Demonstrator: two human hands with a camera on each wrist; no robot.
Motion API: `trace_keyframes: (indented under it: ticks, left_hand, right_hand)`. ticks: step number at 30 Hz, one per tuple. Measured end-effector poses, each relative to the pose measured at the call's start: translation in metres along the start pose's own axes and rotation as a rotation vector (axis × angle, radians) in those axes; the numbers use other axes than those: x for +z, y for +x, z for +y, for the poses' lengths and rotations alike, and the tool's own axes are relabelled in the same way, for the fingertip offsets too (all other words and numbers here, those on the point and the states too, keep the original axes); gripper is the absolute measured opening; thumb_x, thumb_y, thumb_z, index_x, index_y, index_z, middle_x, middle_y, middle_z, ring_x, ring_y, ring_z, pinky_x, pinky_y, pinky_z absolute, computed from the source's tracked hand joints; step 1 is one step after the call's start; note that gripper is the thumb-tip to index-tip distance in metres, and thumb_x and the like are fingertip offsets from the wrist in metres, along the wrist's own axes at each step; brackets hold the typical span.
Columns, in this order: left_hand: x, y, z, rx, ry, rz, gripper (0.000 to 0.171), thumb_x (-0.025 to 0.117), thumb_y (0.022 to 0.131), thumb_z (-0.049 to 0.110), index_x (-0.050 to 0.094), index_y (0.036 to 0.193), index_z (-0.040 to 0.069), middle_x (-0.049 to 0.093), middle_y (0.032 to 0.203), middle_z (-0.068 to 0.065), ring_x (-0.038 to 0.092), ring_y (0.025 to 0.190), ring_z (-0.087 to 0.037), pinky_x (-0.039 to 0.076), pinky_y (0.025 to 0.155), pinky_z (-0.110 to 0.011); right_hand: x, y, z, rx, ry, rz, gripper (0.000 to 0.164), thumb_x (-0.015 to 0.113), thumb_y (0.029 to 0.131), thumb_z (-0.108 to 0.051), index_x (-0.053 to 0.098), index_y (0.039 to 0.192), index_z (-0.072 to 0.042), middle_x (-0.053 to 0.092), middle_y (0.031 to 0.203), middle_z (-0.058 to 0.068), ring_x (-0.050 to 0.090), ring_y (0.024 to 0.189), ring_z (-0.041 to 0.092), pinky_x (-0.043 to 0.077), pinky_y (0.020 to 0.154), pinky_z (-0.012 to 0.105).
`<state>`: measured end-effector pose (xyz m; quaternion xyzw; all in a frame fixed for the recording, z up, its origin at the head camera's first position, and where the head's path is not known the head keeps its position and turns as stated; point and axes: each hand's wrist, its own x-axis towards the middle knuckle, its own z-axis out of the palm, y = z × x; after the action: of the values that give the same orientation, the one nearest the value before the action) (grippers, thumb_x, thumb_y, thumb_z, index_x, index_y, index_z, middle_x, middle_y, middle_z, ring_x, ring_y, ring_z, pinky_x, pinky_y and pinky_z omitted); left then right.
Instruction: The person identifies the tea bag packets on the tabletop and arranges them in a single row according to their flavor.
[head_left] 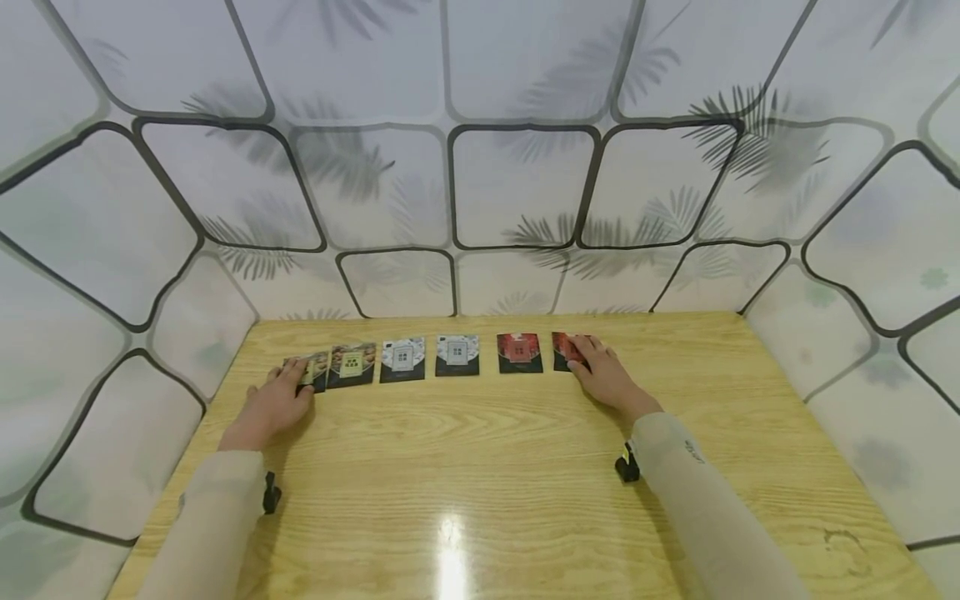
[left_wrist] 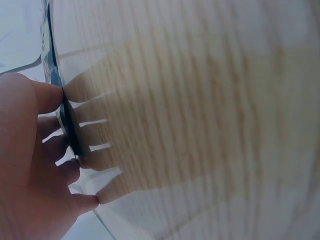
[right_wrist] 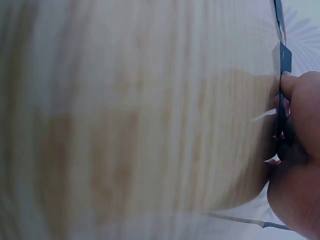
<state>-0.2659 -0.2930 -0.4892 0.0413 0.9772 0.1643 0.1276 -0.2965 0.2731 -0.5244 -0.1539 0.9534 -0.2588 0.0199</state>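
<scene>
Small flat packets with black lower parts lie in a row across the table in the head view. My left hand (head_left: 273,406) rests at the row's left end, fingertips touching the leftmost yellow-brown packet (head_left: 318,372) and partly covering it. Beside it lies another yellow-brown packet (head_left: 352,366). At the right end, my right hand (head_left: 606,377) lies over a red packet (head_left: 561,353), hiding much of it. The left wrist view shows the thumb (left_wrist: 49,96) at the packet's near edge, fingers spread. In the right wrist view, the thumb (right_wrist: 288,85) touches a dark packet edge.
Between the hands lie two silver-white packets (head_left: 402,360) (head_left: 457,356) and another red packet (head_left: 519,353). The wood-grain table (head_left: 450,458) meets a patterned wall covering (head_left: 510,283) behind the row. Similar covering rises at both sides.
</scene>
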Motion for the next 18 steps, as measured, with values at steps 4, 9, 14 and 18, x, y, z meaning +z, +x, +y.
trace_keyframes:
  ticks: [4, 9, 14, 18]
  left_hand:
    - [-0.001, 0.001, -0.002, -0.003, -0.011, -0.006, 0.068, 0.037, 0.112, 0.027, 0.013, 0.167, -0.005, 0.008, 0.171, -0.035, 0.008, 0.154, -0.062, 0.008, 0.116, -0.086]
    - [0.0, 0.002, -0.004, 0.012, -0.02, -0.002, 0.068, 0.039, 0.111, 0.025, 0.016, 0.166, -0.006, 0.011, 0.17, -0.036, 0.012, 0.153, -0.063, 0.011, 0.115, -0.087]
    - [0.003, 0.002, -0.003, 0.026, -0.023, 0.007, 0.066, 0.038, 0.111, 0.024, 0.019, 0.166, -0.004, 0.014, 0.169, -0.036, 0.015, 0.152, -0.064, 0.015, 0.115, -0.086]
    - [0.004, 0.001, 0.0, 0.034, -0.039, 0.023, 0.065, 0.039, 0.112, 0.027, 0.02, 0.167, -0.002, 0.014, 0.17, -0.036, 0.012, 0.152, -0.065, 0.013, 0.116, -0.086]
  right_hand:
    - [-0.003, 0.001, -0.002, 0.006, 0.008, -0.015, 0.056, 0.046, 0.114, -0.024, 0.032, 0.163, 0.0, 0.028, 0.165, 0.037, 0.024, 0.154, 0.058, 0.015, 0.126, 0.074]
    - [-0.008, 0.002, -0.003, 0.002, -0.018, -0.035, 0.054, 0.047, 0.113, -0.023, 0.036, 0.16, 0.001, 0.033, 0.161, 0.04, 0.043, 0.14, 0.062, 0.022, 0.123, 0.075]
    - [-0.011, 0.0, -0.002, 0.016, -0.051, -0.047, 0.055, 0.049, 0.113, -0.023, 0.036, 0.161, 0.001, 0.035, 0.161, 0.039, 0.045, 0.139, 0.062, 0.028, 0.121, 0.073]
    - [-0.012, -0.004, -0.001, 0.01, -0.057, -0.028, 0.055, 0.05, 0.112, -0.021, 0.038, 0.16, 0.002, 0.036, 0.162, 0.037, 0.04, 0.143, 0.061, 0.034, 0.118, 0.072]
